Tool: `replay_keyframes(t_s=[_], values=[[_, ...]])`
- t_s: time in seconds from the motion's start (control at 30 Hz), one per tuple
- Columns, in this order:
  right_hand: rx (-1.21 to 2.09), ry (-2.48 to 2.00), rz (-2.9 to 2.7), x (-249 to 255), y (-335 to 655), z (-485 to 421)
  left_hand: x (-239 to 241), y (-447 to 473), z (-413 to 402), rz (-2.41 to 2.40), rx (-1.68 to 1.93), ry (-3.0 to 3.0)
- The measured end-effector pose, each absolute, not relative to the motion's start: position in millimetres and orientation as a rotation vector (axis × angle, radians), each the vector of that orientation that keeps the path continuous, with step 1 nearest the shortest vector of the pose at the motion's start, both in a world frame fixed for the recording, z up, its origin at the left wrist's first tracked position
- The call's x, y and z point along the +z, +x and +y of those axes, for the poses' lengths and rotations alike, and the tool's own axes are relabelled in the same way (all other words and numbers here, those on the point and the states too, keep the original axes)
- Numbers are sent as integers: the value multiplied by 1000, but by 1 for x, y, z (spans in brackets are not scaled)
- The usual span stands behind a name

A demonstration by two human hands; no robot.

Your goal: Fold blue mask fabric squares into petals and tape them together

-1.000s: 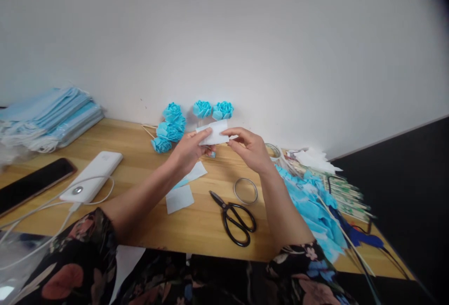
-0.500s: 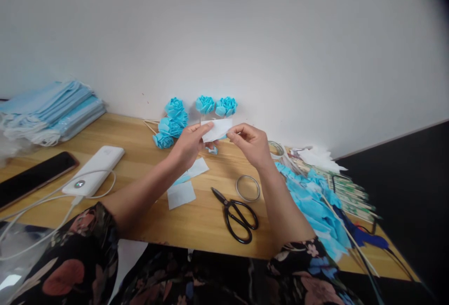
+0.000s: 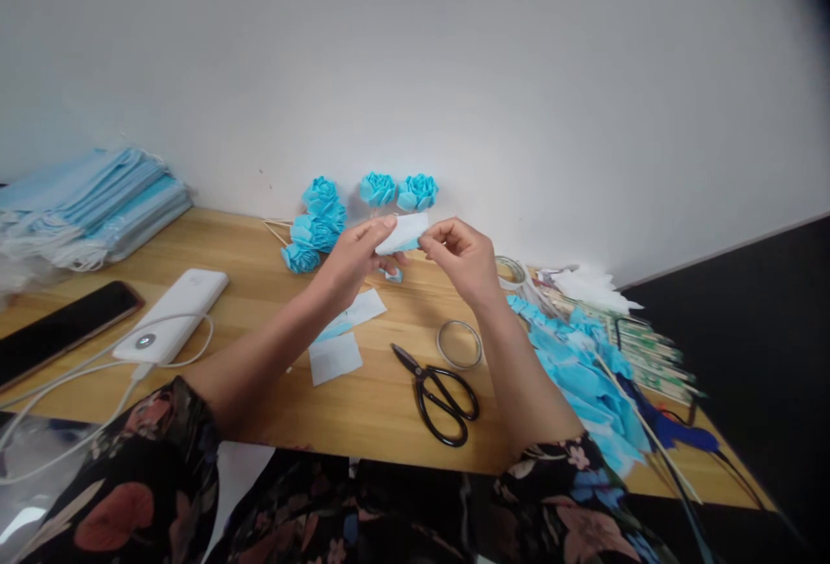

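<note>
My left hand (image 3: 365, 254) pinches a small piece of white and light-blue fabric (image 3: 403, 233) between thumb and fingers, above the table. At its right edge, the fingertips of my right hand (image 3: 462, 257) are closed on a lower corner, where the blue side shows. Behind my hands, blue fabric flowers (image 3: 316, 231) lie in a cluster, and two more flowers (image 3: 417, 193) are against the wall. Cut fabric squares (image 3: 335, 358) rest on the table below my left hand. Black-handled scissors (image 3: 441, 395) and a roll of tape (image 3: 459, 345) lie nearer to me.
A stack of blue face masks (image 3: 97, 201) is at the far left, with a power bank (image 3: 175, 313) and a phone (image 3: 65, 326) before it. Blue fabric strips (image 3: 584, 374), packaged sticks (image 3: 654, 356) and a blue glue gun (image 3: 680, 434) cover the right side of the wooden table (image 3: 259, 421).
The lower right corner of the fabric piece has turned up, so more of its blue side shows. Both hands stay in nearly the same place.
</note>
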State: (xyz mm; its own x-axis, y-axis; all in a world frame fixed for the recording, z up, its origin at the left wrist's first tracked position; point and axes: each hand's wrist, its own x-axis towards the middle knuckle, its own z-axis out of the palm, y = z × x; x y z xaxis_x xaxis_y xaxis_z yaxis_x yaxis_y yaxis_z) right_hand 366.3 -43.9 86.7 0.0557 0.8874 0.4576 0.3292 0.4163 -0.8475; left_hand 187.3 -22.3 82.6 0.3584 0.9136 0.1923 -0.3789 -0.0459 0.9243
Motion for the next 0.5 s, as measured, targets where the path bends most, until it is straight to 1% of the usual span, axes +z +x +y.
replay_keyframes(t_s=[0.2, 0.5], values=[[612, -1110, -1492, 86, 367, -43, 83, 183, -20, 640, 1081, 1277], [670, -1109, -1480, 87, 368, -43, 77, 185, -16, 708, 1183, 1314]])
